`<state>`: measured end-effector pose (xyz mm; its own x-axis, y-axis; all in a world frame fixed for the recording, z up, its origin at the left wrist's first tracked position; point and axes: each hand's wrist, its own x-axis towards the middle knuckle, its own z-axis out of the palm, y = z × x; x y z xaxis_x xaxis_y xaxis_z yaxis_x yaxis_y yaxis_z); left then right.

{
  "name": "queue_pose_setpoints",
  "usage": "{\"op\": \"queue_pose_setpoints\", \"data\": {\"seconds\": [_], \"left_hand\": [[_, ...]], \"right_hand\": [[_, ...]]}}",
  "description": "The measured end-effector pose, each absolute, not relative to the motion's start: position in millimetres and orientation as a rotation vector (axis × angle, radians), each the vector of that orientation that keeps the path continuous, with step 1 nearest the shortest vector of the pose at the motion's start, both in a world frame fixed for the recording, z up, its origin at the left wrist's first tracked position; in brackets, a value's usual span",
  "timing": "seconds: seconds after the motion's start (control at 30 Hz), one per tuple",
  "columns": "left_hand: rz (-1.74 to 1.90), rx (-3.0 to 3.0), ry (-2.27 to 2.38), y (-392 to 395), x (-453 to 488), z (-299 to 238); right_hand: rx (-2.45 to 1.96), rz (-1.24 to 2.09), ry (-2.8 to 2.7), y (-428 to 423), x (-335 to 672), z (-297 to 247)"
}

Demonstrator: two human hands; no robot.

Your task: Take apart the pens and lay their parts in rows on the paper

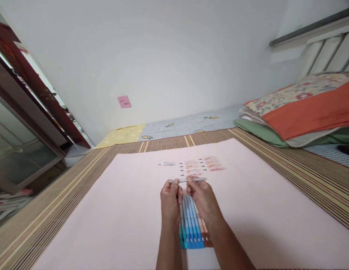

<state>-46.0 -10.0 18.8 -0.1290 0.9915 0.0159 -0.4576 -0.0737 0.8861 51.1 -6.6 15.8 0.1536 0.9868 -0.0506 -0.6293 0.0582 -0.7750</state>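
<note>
Both my hands hold one thin pale pen (188, 180) level above a pink sheet (120, 210). My left hand (171, 198) pinches its left end. My right hand (202, 197) pinches it near the middle, and the right end sticks out past my fingers. Under my wrists lies a row of several blue and orange pen barrels (192, 225) side by side. Just beyond the held pen lie several pink-patterned pens (202, 167) in rows. A single pale pen cap or short pen (167, 163) lies apart to their left.
The pink sheet covers a striped woven mat (50, 210) on a bed. Folded quilts and a pillow (303, 108) are stacked at the right. A white wall with a pink sticky note (124, 101) stands behind. A dark wooden glass-fronted cabinet (19, 131) stands at the left.
</note>
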Motion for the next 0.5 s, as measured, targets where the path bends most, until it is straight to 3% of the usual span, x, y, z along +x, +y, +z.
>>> {"op": "queue_pose_setpoints", "data": {"seconds": [0.27,0.5], "left_hand": [[1.474,0.707,0.742,-9.6,-46.5,20.6],[1.498,0.676,0.879,-8.4,-44.1,17.0]], "right_hand": [[-0.771,1.302,-0.583,-6.8,52.7,11.1],[-0.804,1.289,-0.601,-6.8,53.0,9.4]]}}
